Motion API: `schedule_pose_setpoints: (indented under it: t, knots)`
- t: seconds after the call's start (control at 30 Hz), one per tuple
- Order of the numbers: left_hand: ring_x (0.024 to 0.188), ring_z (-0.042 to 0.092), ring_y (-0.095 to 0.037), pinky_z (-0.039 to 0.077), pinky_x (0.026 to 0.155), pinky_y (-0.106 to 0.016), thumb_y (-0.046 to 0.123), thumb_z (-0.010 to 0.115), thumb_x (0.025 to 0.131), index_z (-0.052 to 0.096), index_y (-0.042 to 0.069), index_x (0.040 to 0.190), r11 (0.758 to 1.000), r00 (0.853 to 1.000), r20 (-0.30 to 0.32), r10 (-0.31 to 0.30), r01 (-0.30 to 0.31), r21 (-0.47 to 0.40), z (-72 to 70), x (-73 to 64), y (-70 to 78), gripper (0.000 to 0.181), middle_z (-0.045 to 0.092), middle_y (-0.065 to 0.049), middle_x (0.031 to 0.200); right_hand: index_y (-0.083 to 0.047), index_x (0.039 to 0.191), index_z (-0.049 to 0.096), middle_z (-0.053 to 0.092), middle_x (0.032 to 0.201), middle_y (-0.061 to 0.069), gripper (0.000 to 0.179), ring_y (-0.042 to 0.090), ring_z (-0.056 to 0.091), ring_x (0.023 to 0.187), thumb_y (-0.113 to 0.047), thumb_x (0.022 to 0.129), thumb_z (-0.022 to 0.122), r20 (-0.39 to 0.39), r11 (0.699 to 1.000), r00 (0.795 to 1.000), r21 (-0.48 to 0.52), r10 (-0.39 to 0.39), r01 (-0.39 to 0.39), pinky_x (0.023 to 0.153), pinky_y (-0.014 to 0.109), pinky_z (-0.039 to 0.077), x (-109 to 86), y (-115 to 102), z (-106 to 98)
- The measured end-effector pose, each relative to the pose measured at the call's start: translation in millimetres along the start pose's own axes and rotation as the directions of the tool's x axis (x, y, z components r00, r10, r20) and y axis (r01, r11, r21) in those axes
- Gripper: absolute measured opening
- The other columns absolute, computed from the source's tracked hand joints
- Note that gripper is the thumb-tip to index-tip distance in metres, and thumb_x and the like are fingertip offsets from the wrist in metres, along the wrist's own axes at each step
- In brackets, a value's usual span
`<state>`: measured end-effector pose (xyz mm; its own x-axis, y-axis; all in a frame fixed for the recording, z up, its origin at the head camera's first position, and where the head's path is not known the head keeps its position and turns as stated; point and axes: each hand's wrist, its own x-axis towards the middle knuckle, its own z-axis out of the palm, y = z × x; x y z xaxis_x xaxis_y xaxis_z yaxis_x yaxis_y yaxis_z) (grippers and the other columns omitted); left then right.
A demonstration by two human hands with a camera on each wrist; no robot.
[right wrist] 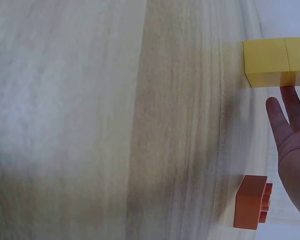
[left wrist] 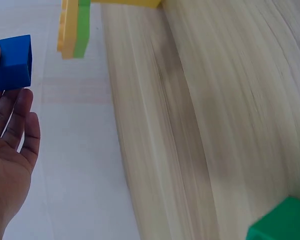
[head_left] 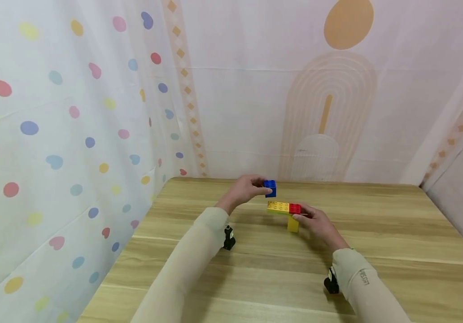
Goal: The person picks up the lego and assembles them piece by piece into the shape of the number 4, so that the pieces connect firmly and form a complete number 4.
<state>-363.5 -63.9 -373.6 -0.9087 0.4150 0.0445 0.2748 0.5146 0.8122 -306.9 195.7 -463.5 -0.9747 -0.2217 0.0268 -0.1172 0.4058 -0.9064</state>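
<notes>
My left hand (head_left: 244, 190) pinches a blue brick (head_left: 270, 189) between thumb and fingers, above and just behind the left end of a brick structure. A yellow brick (head_left: 278, 207) with studs on top lies over a green layer (left wrist: 82, 30), and a red brick (head_left: 294, 208) sits at its right end. Under that end stands a column of yellow bricks (right wrist: 266, 61). My right hand (head_left: 316, 222) grips the structure at the red brick, thumb in front and fingers behind. In the right wrist view its fingers reach to the yellow column.
An orange brick (right wrist: 250, 202) lies on the wooden table (head_left: 255, 282) near my right hand. At the lower right of the left wrist view is a green brick (left wrist: 285, 222). Patterned curtains (head_left: 231, 112) hang behind the table and along its left side.
</notes>
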Motion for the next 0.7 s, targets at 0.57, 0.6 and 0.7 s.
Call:
schedule_pose_setpoints:
  t: [0.57, 0.6, 0.7]
  knots:
    - [0.1, 0.063, -0.013, 0.051, 0.09, -0.034, 0.033, 0.073, 0.092, 0.065, 0.01, 0.128, 0.998, 0.996, 0.079, 0.046, -0.043, -0.039, 39.4, 15.5, 25.8, 0.043, 0.068, 0.001, 0.111, -0.007, 0.147, 0.049, 0.06, 0.132, 0.016, 0.055, 0.027, 0.057, 0.115, -0.034, 0.1, 0.06, 0.012, 1.0, 1.0, 0.022, -0.015, 0.015, 0.097, 0.045, 0.047, -2.7, -0.4, -4.4]
    - [0.099, 0.063, -0.013, 0.051, 0.089, -0.033, 0.032, 0.074, 0.091, 0.065, 0.011, 0.128, 0.998, 0.996, 0.081, 0.046, -0.043, -0.039, 41.5, 16.4, 26.3, 0.043, 0.068, 0.001, 0.11, -0.007, 0.147, 0.048, 0.06, 0.132, 0.017, 0.055, 0.028, 0.057, 0.115, -0.034, 0.1, 0.06, 0.013, 1.0, 1.0, 0.021, -0.014, 0.014, 0.097, 0.045, 0.046, -2.8, -0.3, -4.7]
    - [0.098, 0.063, -0.014, 0.052, 0.087, -0.032, 0.031, 0.075, 0.09, 0.066, 0.01, 0.126, 0.998, 0.995, 0.085, 0.048, -0.044, -0.042, 46.7, 18.2, 27.5, 0.042, 0.068, 0.001, 0.108, -0.009, 0.147, 0.048, 0.06, 0.131, 0.016, 0.056, 0.028, 0.057, 0.116, -0.036, 0.1, 0.06, 0.011, 1.0, 1.0, 0.023, -0.002, 0.002, 0.098, 0.045, 0.046, -2.8, 0.0, -5.3]
